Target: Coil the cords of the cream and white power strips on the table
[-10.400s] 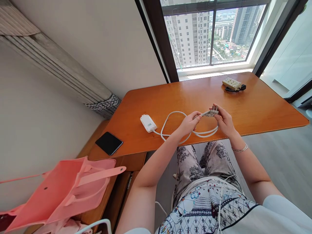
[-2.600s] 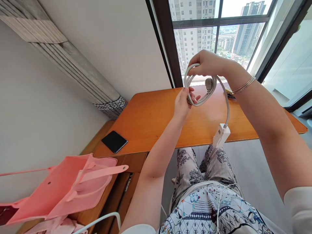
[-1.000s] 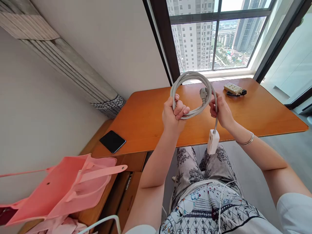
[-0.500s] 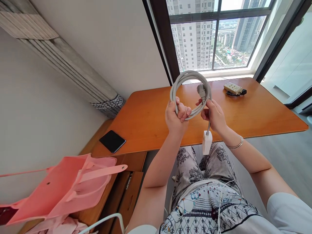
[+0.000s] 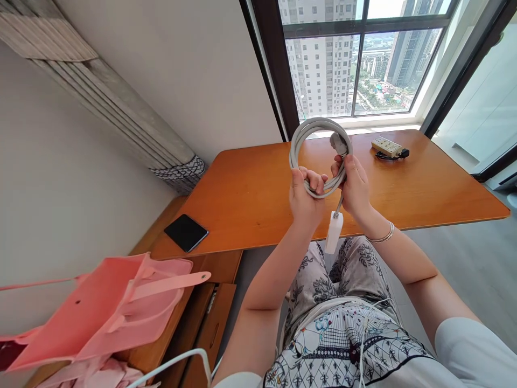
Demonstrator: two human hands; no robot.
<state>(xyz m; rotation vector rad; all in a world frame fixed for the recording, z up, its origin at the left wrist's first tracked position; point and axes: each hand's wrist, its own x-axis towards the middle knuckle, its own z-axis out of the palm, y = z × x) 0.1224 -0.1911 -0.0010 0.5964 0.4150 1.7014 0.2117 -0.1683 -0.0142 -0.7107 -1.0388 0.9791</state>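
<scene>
A coiled grey-white extension cord is held up in the air above the front of the table. My left hand is closed round the lower left of the coil, fingers curled over the strands. On the right side, my right hand grips the coil, thumb in front and fingertips showing inside the loop. The cord's plug sits at the upper right of the loop, just above my right fingers. Below the coil, a white socket block dangles at a tilt on a short length of cable.
The orange-brown wooden table carries a dark tablet or phone at its left and a beige power strip with a black plug at its back right. A pink bag lies at the lower left. A window stands behind.
My left hand has moved right, closer to my right hand, carrying the coil along. The socket block has swung left and now hangs tilted.
</scene>
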